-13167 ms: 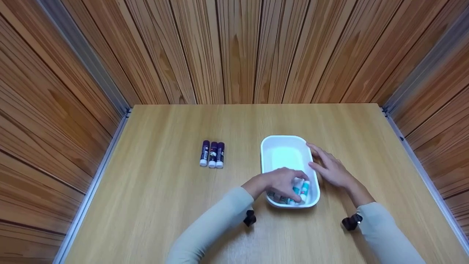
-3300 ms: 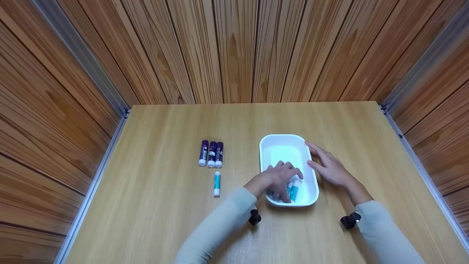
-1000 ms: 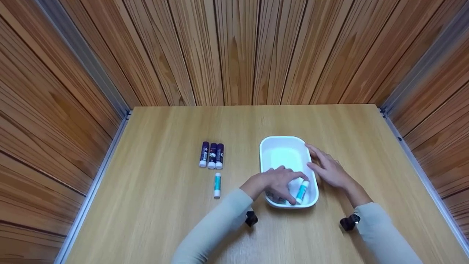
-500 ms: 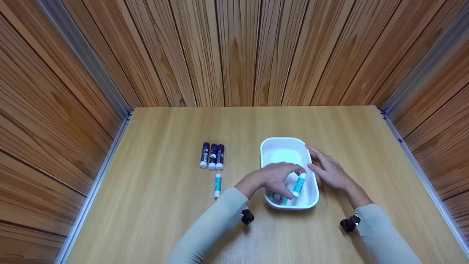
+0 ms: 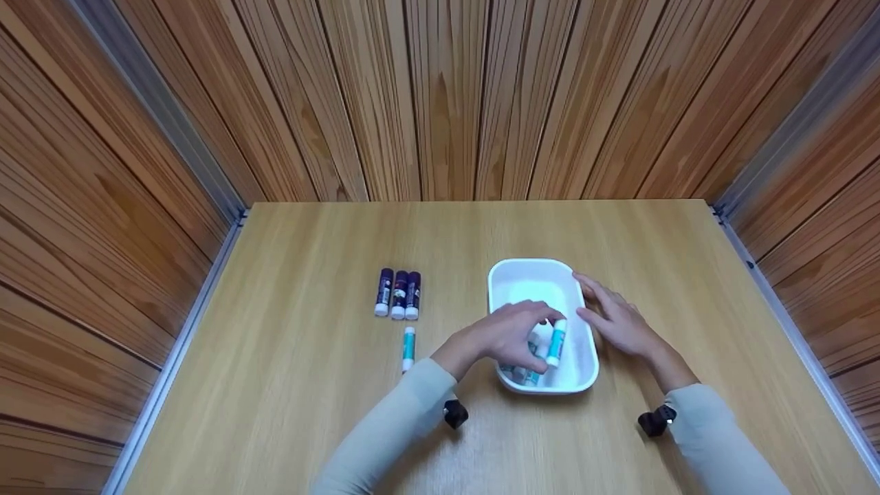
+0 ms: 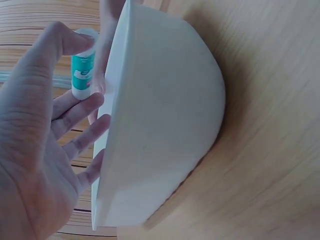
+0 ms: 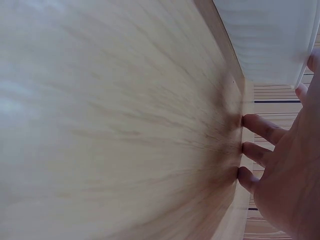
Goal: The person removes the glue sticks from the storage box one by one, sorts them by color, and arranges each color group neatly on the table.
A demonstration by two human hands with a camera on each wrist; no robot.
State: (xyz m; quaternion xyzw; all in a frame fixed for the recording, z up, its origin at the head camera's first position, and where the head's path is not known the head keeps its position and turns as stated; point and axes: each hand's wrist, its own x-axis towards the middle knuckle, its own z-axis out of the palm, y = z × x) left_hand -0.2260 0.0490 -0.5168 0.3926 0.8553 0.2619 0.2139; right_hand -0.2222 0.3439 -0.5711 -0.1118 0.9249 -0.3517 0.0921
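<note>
My left hand (image 5: pixel 512 333) is over the white plastic tub (image 5: pixel 533 278), pinching a glue stick (image 5: pixel 557 342) with a teal label and white ends. The left wrist view shows this glue stick (image 6: pixel 83 67) between thumb and fingers, at the level of the tub's rim. Below the hand, more glue sticks (image 5: pixel 529 377) lie in the near end of the tub, partly hidden by it. My right hand (image 5: pixel 622 323) rests at the tub's right side, thumb and forefinger at the rim. In the right wrist view, its other fingertips (image 7: pixel 250 122) stand on the table.
Three dark purple glue sticks (image 5: pixel 399 294) with white ends lie side by side on the wooden table (image 5: pixel 275 357), left of the tub. One teal glue stick (image 5: pixel 409 345) lies nearer, its lower end close to the left sleeve. Wood-panelled walls (image 5: pixel 440 103) enclose the table.
Over the last second my left hand has lifted the teal glue stick from the tub floor and drawn it slightly left. Earlier, another teal one came onto the table. The right hand stays.
</note>
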